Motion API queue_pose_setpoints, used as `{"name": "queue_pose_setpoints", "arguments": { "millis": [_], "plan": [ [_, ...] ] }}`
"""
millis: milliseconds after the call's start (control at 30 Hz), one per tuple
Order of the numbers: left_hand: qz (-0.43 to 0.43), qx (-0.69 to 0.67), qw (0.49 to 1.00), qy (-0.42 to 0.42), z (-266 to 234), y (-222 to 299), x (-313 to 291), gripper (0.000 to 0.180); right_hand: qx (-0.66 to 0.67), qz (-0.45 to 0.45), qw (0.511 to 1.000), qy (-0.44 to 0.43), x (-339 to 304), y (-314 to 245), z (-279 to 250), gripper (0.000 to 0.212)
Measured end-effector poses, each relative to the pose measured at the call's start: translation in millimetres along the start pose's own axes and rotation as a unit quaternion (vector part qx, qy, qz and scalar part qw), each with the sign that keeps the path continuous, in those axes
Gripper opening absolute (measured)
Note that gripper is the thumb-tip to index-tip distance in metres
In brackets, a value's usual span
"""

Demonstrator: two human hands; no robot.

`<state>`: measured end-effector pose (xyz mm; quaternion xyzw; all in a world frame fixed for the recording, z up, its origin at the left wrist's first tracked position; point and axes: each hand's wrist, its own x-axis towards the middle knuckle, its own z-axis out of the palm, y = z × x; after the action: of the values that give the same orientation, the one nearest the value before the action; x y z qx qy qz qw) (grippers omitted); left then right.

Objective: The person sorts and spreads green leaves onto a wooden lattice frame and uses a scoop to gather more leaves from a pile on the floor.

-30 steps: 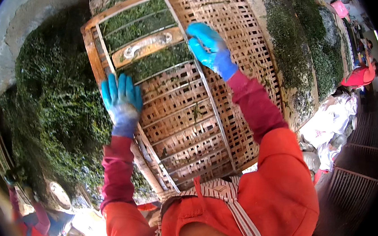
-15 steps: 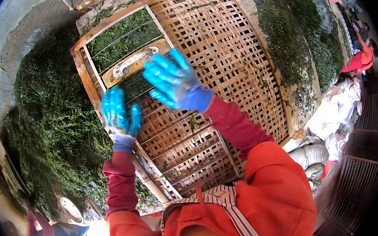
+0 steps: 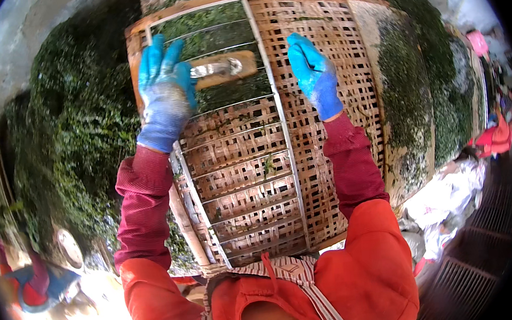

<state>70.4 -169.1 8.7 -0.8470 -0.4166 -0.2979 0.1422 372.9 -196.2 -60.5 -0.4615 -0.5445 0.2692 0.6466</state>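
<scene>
My left hand [image 3: 167,85], in a blue-and-white coated glove, has its fingers spread over the left side of a white frame with thin crossbars [image 3: 277,106]. Its thumb overlaps the left end of a wooden block with a metal handle [image 3: 250,63]. Dark green, seaweed-like strands [image 3: 215,38] fill the frame's far sections. Bare woven mat shows through the nearer bars. My right hand [image 3: 314,75], gloved alike, is right of the frame over the woven mat [image 3: 341,49]. Its fingers are drawn together against the thumb; whatever they hold, if anything, is hidden.
A large heap of green strands [image 3: 81,114] rises at the left. More lies on a board [image 3: 405,86] at the right. White sacks [image 3: 445,195] sit at the lower right. Other people are at work at the far left and far right.
My right hand has left the block's right end and moved right over the mat, its fingers drawing together. My left hand has moved farther up, beside the block's left end. The view has shifted.
</scene>
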Motion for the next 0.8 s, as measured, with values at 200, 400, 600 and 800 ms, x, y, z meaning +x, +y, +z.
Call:
{"name": "queue_pose_setpoints", "arguments": {
  "millis": [200, 400, 600, 800],
  "plan": [
    [-0.075, 0.021, 0.991, -0.112, 94.7, 32.6, -59.5, 0.032, -0.507, -0.263, 0.806, -0.153, 1.8, -5.6, 126.2, 0.035],
    [-0.08, -0.149, 0.983, -0.076, 47.8, 18.9, -74.2, 0.048, -0.402, -0.215, 0.875, -0.166, 7.1, 19.5, 117.0, 0.047],
    [-0.462, 0.084, 0.776, -0.422, -102.9, -112.0, -261.8, 0.108, -0.497, -0.121, 0.844, -0.159, -100.9, -30.5, -9.8, 0.044],
    [-0.525, 0.166, 0.773, -0.315, -48.3, -189.2, -329.8, 0.06, -0.486, -0.107, 0.85, -0.175, -183.3, -68.3, -48.4, 0.035]
  ]
}}
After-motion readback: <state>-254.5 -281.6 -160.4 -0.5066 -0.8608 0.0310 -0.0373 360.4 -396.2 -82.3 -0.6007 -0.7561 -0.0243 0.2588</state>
